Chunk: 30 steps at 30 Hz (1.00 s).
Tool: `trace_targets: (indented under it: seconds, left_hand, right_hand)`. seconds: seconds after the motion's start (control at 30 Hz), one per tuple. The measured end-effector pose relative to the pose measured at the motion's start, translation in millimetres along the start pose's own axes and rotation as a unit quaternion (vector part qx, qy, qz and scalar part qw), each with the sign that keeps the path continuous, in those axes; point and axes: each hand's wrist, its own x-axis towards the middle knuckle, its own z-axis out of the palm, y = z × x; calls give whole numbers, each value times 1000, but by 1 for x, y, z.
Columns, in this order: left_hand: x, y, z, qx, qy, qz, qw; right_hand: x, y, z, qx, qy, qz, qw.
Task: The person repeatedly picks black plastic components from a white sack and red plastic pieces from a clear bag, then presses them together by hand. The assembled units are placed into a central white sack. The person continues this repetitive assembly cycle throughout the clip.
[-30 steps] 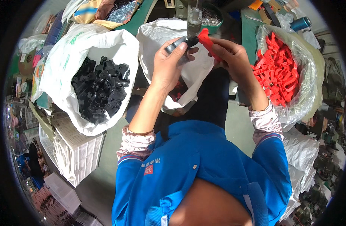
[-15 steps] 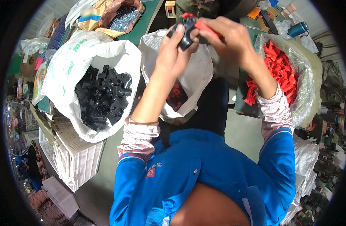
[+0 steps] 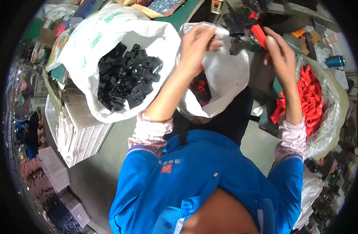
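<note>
At the upper right, my right hand (image 3: pixel 282 52) grips a red plastic lever (image 3: pixel 259 36) between thumb and fingers. Close against the lever is a black plastic housing (image 3: pixel 235 25), and a smaller bit of red shows above it; whether they are fully joined cannot be made out. My left hand (image 3: pixel 198 45) is over the near-left rim of the middle white bag (image 3: pixel 229 78), apart from the housing. Its fingers are curled and smeared by motion, so anything inside them is hidden. Black and red pieces (image 3: pixel 201 87) lie inside that bag.
A white sack (image 3: pixel 79 58) of black plastic parts (image 3: pixel 128 78) stands on the left. Red levers (image 3: pixel 309 101) fill a clear-lined bag (image 3: pixel 335 105) on the right. White plastic crates (image 3: pixel 83 128) are at lower left; a bag of small screws (image 3: pixel 165 6) sits at the top.
My left hand has let go of the black housing and moved down toward the middle bag. My right hand keeps the red lever. The whole view has shifted.
</note>
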Motion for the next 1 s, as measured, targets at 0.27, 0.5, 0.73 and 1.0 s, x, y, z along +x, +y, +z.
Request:
trace_targets:
  seconds: [0.27, 0.5, 0.73, 1.0]
  left_hand:
    - [16, 4, -250, 625, 226, 78, 743]
    - [70, 0, -362, 730, 67, -93, 674]
    - [6, 43, -261, 704, 258, 187, 634]
    - [-68, 18, -156, 43, 249, 47, 966]
  right_hand:
    - [-112, 56, -12, -9, 71, 108, 992]
    - [-188, 52, 21, -159, 41, 47, 985]
    - [-200, 83, -64, -395, 239, 281, 842]
    - [-210, 133, -73, -446, 280, 275, 804]
